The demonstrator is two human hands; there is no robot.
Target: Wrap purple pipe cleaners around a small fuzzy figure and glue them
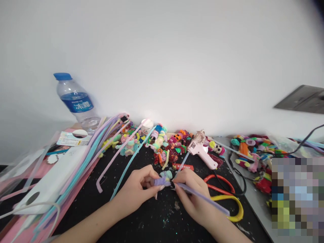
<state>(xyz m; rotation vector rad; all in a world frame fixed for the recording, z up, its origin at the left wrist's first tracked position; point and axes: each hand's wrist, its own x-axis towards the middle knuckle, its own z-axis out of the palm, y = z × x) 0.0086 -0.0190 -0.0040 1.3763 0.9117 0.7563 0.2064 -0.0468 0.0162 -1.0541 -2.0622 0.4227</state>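
Between both hands, low over the black work surface, is a small coiled pipe-cleaner piece [162, 181] in lilac with pale green and yellow parts. My left hand [141, 184] pinches its lilac coil between thumb and fingertips. A long lilac pipe cleaner [202, 197] runs from the coil under my right hand [191, 190] and sticks out toward the lower right. The right fingers are closed on it close to the coil. Part of the strip is hidden by that hand. Scissors with red and yellow handles [238, 209] lie just right of my right hand, blades covered.
A pink glue gun [202, 153] lies behind the hands, its black cord [244, 182] trailing right. Colourful pipe-cleaner figures [129, 143] line the wall. Loose pastel pipe cleaners [83, 172] lie at left by a tilted water bottle [76, 101]. A wall socket [301, 99] is at right.
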